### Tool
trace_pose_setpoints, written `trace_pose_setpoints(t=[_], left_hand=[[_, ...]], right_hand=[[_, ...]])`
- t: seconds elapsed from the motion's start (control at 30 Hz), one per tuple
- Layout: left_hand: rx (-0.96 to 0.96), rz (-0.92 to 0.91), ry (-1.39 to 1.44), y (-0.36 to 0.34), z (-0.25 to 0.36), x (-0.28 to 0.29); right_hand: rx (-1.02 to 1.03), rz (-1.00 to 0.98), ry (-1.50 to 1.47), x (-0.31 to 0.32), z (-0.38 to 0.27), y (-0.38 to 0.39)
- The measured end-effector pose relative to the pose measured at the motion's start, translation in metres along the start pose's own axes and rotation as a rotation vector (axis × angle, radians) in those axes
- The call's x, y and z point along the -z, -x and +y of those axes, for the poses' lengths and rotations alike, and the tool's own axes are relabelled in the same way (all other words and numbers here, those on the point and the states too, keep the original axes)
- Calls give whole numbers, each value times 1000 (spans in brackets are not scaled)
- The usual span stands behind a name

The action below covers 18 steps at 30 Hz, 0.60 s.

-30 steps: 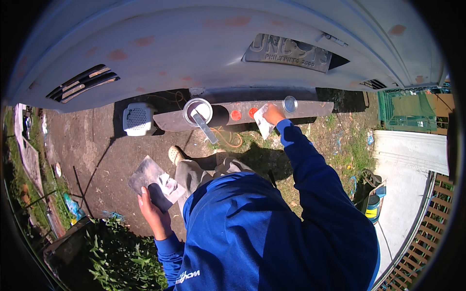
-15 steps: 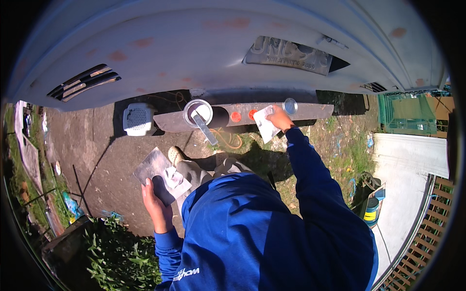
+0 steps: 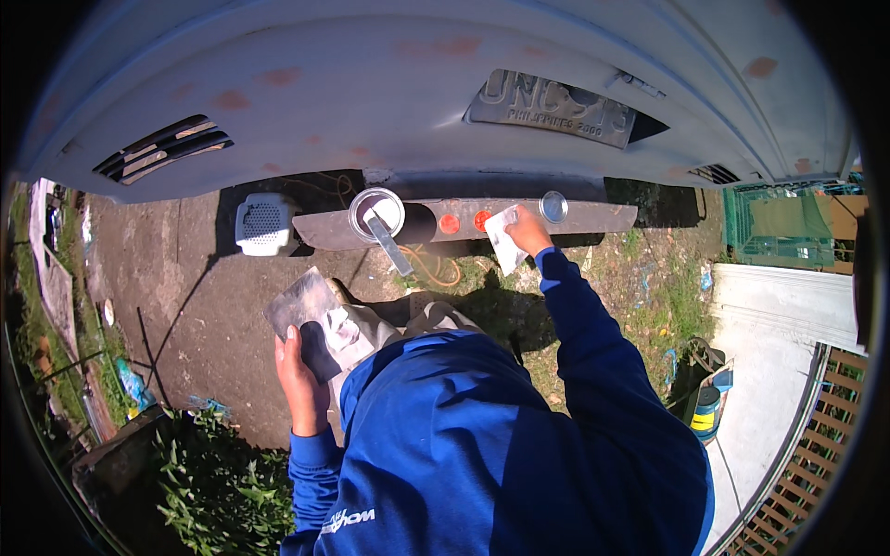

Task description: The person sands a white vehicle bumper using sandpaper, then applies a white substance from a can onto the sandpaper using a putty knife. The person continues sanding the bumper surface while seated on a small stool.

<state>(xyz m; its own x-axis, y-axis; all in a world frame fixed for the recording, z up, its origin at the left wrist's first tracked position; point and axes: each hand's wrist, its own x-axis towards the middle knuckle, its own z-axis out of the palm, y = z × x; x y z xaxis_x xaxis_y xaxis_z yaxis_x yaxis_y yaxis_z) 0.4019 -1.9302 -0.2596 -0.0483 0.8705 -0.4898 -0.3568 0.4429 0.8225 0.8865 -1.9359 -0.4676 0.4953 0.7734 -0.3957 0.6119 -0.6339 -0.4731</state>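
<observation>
1. Since the earlier frame my right hand (image 3: 528, 232) has slid a little to the left along the grey bumper (image 3: 593, 218), and the white sandpaper sheet (image 3: 503, 243) went with it; my left hand (image 3: 298, 371) stayed almost in place.
2. I see the fingers of the right hand closed on the white sandpaper sheet. The sheet sticks out to the left and near side of the fingers and lies against the bumper, just right of the two red reflectors (image 3: 464, 222).
3. My left hand is on the near left, and its fingers clamp a flat grey board (image 3: 311, 310) from below; the thumb lies on a dark patch of it. White smears are on the board.
4. On the far side an open paint can (image 3: 375, 211) stands on the bumper, left of the reflectors. A flat scraper (image 3: 389, 243) leans in it, its handle coming toward me. What fills the can I cannot tell.
5. A round lid (image 3: 553, 206) lies on the bumper just right of my right hand.
</observation>
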Motion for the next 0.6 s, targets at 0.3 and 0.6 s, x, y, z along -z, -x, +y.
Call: trace_pose_setpoints(t=[0.3,0.6], left_hand=[[-9,50,-14,10,7,5],[-14,82,89,10,7,6]], right_hand=[[5,-27,88,1,-14,-7],[-12,-72,133,4,-36,-7]])
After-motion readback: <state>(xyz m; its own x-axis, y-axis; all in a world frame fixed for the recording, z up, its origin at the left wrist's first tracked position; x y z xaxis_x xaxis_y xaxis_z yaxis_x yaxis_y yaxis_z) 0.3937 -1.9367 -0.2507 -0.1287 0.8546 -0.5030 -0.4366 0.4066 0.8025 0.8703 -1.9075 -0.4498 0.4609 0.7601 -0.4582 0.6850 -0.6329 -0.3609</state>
